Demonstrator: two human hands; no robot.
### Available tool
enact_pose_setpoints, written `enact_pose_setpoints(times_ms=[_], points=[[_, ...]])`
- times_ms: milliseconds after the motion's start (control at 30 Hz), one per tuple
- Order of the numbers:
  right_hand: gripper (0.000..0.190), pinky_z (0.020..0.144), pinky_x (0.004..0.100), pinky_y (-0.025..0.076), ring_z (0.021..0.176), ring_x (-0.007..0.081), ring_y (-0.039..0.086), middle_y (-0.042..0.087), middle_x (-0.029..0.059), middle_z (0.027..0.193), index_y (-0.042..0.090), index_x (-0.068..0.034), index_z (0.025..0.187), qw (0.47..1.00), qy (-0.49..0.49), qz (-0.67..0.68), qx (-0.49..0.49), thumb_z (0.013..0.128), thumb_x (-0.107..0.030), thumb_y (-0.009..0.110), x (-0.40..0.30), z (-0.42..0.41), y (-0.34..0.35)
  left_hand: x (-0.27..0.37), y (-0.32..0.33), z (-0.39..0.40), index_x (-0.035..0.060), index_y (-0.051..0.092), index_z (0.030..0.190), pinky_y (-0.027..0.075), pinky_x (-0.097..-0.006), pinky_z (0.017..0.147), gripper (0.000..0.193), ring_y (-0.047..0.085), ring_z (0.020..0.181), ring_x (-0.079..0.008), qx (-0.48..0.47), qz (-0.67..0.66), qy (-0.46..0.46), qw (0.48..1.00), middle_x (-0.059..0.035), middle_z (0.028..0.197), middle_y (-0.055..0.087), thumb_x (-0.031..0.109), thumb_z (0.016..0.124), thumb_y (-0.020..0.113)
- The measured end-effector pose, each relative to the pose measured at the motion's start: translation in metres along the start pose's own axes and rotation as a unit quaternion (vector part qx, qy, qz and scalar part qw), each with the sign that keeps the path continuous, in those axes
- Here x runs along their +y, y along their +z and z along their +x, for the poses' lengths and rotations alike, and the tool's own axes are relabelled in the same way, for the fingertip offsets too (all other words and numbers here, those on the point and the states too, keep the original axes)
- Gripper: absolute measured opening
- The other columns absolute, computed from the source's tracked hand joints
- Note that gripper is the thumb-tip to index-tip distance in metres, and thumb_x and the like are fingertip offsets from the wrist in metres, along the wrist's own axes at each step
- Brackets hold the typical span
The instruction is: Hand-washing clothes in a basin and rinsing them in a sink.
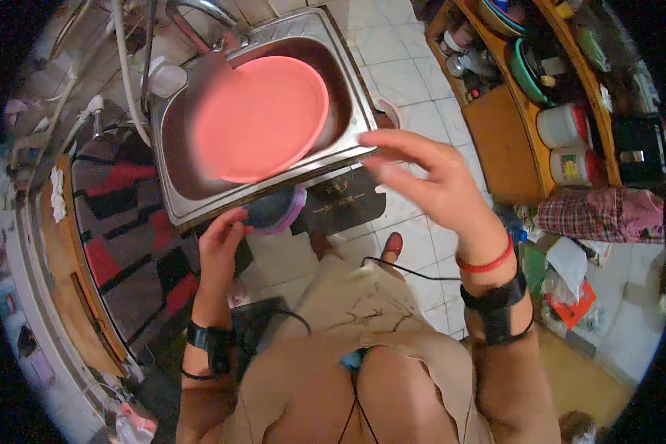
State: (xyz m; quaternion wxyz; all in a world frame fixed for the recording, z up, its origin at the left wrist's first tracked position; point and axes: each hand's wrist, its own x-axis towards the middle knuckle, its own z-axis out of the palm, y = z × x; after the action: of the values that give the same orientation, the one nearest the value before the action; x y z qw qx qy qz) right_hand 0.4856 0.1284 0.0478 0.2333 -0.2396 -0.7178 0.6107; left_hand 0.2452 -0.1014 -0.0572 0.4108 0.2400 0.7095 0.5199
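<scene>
A pink plastic basin (263, 119) rests in the stainless steel sink (348, 145), its left side blurred. My right hand (433, 177) is just off the sink's front right corner, thumb and fingers apart with nothing between them. By the front left edge of the sink is my left hand (219, 241), its fingers half curled. Its fingertips come close to a dark round vessel with a purple rim (291, 213) below the sink edge; whether they touch it or grip anything, I cannot tell. Over the back of the sink curves a chrome faucet (216, 19).
A wooden shelf unit (505, 144) on the right holds basins and white tubs (563, 126). A dark patterned panel (127, 222) lies left of the sink. A translucent plastic container (166, 77) stands by the sink's back left. A dark mat (347, 202) lies on the tiled floor.
</scene>
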Motion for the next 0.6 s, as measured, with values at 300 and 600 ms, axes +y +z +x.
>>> enact_pose_setpoints(times_ms=[300, 600], points=[[0.026, 0.081, 0.0290, 0.048, 0.094, 0.0151, 0.058, 0.061, 0.0066, 0.102, 0.058, 0.001, 0.109, 0.978, 0.175, 0.028, 0.107, 0.085, -0.010, 0.059, 0.062, -0.145, -0.169, 0.042, 0.073, -0.025, -0.0030, 0.055, 0.112, 0.048, -0.0281, 0.079, 0.028, 0.061, 0.082, -0.0164, 0.028, 0.101, 0.007, 0.994, -0.0095, 0.104, 0.061, 0.011, 0.088, 0.055], [0.035, 0.085, 0.0298, 0.045, 0.094, 0.0139, 0.057, 0.063, 0.0056, 0.103, 0.057, -0.003, 0.115, 0.959, 0.215, -0.182, 0.041, 0.086, -0.021, 0.058, 0.031, -0.173, -0.319, 0.165, 0.133, -0.002, 0.0026, 0.058, 0.113, 0.047, -0.0297, 0.080, 0.033, 0.058, 0.088, -0.0147, -0.050, 0.230, 0.042, 0.971, -0.0064, 0.104, 0.061, 0.017, 0.084, 0.059]])
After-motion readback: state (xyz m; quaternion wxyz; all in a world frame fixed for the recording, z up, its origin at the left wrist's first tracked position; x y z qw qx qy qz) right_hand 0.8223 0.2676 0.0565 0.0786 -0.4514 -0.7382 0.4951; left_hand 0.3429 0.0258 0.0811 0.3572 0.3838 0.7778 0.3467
